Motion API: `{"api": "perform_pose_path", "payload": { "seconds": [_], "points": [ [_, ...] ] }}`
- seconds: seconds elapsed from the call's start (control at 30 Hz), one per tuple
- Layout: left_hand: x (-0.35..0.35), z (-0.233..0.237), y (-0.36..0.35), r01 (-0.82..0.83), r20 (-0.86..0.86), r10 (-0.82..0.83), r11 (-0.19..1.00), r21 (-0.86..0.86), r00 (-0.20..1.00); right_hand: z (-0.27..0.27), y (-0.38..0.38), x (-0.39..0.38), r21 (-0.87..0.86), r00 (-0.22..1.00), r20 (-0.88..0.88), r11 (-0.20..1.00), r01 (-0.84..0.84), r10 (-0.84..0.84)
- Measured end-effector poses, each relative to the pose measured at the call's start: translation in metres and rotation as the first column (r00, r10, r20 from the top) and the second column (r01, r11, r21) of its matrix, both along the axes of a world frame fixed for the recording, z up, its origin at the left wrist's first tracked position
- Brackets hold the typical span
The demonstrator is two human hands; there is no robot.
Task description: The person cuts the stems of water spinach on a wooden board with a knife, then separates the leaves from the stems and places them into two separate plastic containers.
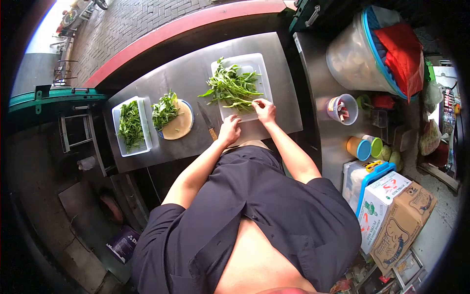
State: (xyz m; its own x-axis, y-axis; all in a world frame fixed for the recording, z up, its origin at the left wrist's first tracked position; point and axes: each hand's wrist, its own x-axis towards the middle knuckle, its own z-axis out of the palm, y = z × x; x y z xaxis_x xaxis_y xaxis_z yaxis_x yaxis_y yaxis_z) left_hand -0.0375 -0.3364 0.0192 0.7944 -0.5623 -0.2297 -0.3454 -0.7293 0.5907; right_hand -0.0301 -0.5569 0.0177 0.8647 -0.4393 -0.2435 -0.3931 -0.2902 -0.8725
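A white plastic tray [264, 73] on the steel table holds a pile of long-stemmed leafy greens [230, 83], which look like water spinach. At the tray's near right side, my right hand [265, 110] pinches the end of a green stem. My left hand [230, 130] is by the tray's near left corner, fingers curled together; whatever they hold, if anything, is hidden. Left of the tray lies a knife [209, 122] with a wooden handle. Beside it, a round cutting board [180, 126] carries cut greens [165, 111]. Further left, a white container [148, 139] is filled with chopped greens [130, 125].
On the right-hand counter stand a large clear tub [345, 59] with a red bag [399, 54], a small bucket [342, 109] and lidded jars [359, 148]. Cardboard boxes [404, 220] are stacked at lower right. A red ledge [196, 29] runs behind the steel table [171, 78].
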Motion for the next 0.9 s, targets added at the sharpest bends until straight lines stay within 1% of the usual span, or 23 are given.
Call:
{"api": "perform_pose_path", "payload": {
  "seconds": [0.03, 0.07, 0.1, 0.13, 0.17, 0.2, 0.23, 0.27, 0.3, 0.37, 0.4, 0.43, 0.47, 0.5, 0.57, 0.63, 0.67, 0.7, 0.77, 0.83, 0.87, 0.9],
  "points": [
    [0.001, 0.0, 0.0, -0.029, -0.056, 0.027, 0.999, -0.043, 0.998, -0.006, -0.002, 0.002, -0.002, 1.0, 0.005, 1.0, 0.002, -0.002],
    [0.002, 0.0, 0.0, -0.06, -0.114, 0.05, 0.995, -0.084, 0.992, -0.01, -0.005, 0.006, 0.09, 0.996, 0.067, 0.995, 0.045, -0.051],
    [0.003, -0.002, 0.0, -0.056, -0.11, 0.047, 0.995, -0.084, 0.993, -0.008, -0.006, 0.01, 0.185, 0.987, 0.125, 0.979, 0.081, -0.105],
    [0.005, -0.006, 0.0, -0.063, -0.106, 0.052, 0.993, -0.1, 0.993, -0.007, -0.008, 0.013, 0.256, 0.985, 0.125, 0.963, 0.084, -0.119],
    [0.007, -0.009, -0.001, -0.069, -0.103, 0.057, 0.991, -0.117, 0.993, -0.005, -0.01, 0.014, 0.256, 0.984, 0.129, 0.963, 0.088, -0.124],
    [0.01, -0.008, -0.003, -0.063, -0.099, 0.052, 0.991, -0.119, 0.994, 0.007, -0.012, 0.016, 0.358, 0.986, 0.114, 0.931, 0.076, -0.125],
    [0.013, -0.007, -0.005, -0.16, -0.222, 0.118, 0.971, -0.18, 0.968, 0.013, -0.013, 0.019, 0.456, 0.987, 0.1, 0.887, 0.064, -0.123],
    [0.016, -0.006, -0.008, -0.261, -0.347, 0.173, 0.938, -0.227, 0.922, 0.019, -0.011, 0.02, 0.53, 0.986, 0.076, 0.843, 0.087, -0.149],
    [0.021, -0.008, -0.009, -0.258, -0.344, 0.17, 0.939, -0.228, 0.923, 0.025, -0.008, 0.021, 0.53, 0.985, 0.079, 0.843, 0.087, -0.151],
    [0.034, -0.012, -0.013, -0.479, -0.603, 0.229, 0.827, -0.294, 0.764, 0.038, -0.003, 0.024, 0.649, 0.974, 0.063, 0.75, 0.125, -0.217],
    [0.038, 0.0, -0.017, -0.552, -0.645, 0.248, 0.768, -0.324, 0.723, 0.044, -0.002, 0.025, 0.65, 0.974, 0.068, 0.75, 0.12, -0.215],
    [0.043, 0.011, -0.021, -0.553, -0.642, 0.25, 0.767, -0.326, 0.725, 0.049, 0.0, 0.026, 0.697, 0.964, 0.064, 0.703, 0.142, -0.258],
    [0.045, 0.023, -0.025, -0.637, -0.691, 0.256, 0.674, -0.374, 0.677, 0.053, 0.002, 0.024, 0.741, 0.953, 0.053, 0.651, 0.162, -0.298],
    [0.048, 0.033, -0.027, -0.713, -0.737, 0.252, 0.568, -0.411, 0.627, 0.058, 0.005, 0.023, 0.742, 0.954, 0.055, 0.651, 0.158, -0.293],
    [0.056, 0.046, -0.032, -0.717, -0.737, 0.254, 0.559, -0.417, 0.627, 0.065, 0.008, 0.024, 0.778, 0.938, 0.063, 0.605, 0.168, -0.341],
    [0.064, 0.051, -0.038, -0.803, -0.838, 0.208, 0.47, -0.366, 0.504, 0.057, 0.01, 0.021, 0.775, 0.944, 0.063, 0.612, 0.158, -0.324],
    [0.066, 0.054, -0.041, -0.856, -0.893, 0.163, 0.397, -0.33, 0.419, 0.054, 0.01, 0.019, 0.75, 0.951, 0.076, 0.646, 0.143, -0.298],
    [0.07, 0.054, -0.043, -0.854, -0.891, 0.159, 0.395, -0.337, 0.425, 0.056, 0.01, 0.018, 0.723, 0.958, 0.089, 0.679, 0.127, -0.273],
    [0.075, 0.052, -0.046, -0.94, -0.969, 0.076, 0.27, -0.208, 0.236, 0.06, 0.013, 0.012, 0.715, 0.967, 0.053, 0.685, 0.138, -0.25],
    [0.073, 0.041, -0.045, -0.932, -0.965, 0.073, 0.285, -0.223, 0.254, 0.061, 0.015, 0.006, 0.685, 0.981, 0.033, 0.719, 0.116, -0.189],
    [0.071, 0.036, -0.045, -0.919, -0.952, 0.122, 0.319, -0.23, 0.281, 0.057, 0.015, 0.004, 0.683, 0.984, 0.078, 0.727, 0.063, -0.159],
    [0.07, 0.033, -0.045, -0.906, -0.936, 0.17, 0.353, -0.235, 0.309, 0.059, 0.017, 0.002, 0.693, 0.986, 0.079, 0.719, 0.052, -0.147]
  ]
}}
